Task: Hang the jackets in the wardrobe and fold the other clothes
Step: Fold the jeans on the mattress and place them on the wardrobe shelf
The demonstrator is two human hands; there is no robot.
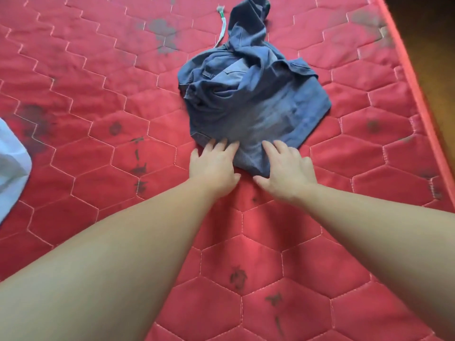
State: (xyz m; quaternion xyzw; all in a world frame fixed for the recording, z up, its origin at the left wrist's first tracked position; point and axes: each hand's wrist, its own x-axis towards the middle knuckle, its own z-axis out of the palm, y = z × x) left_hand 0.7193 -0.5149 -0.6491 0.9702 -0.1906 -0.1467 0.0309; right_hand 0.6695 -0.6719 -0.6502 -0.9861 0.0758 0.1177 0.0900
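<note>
A crumpled blue denim garment (pixel 253 99) lies on a red quilted mattress (pixel 98 99), somewhat toward the mattress's right edge. The part of the garment nearest the person lies fairly flat; the far part is bunched into folds, with a pocket flap showing and a twisted length of fabric running away from the person. A pale drawstring (pixel 222 28) trails out from the garment's far left side onto the mattress.

Both hands rest on the near edge of the garment. The left hand (pixel 214 166) lies palm down with fingers spread, its fingertips on the denim at the garment's near left corner and its palm on the mattress. The right hand (pixel 286 166) lies palm down just beside it, fingers spread over the near hem, thumb pointing inward onto the mattress. Neither hand pinches or grips the cloth; both are flat and open upon it. The two bare forearms reach in from the lower corners.

Well to the left of the garment, a white cloth (pixel 12 166) sits at the frame's edge. Dark stains mark the mattress around the garment.
</note>
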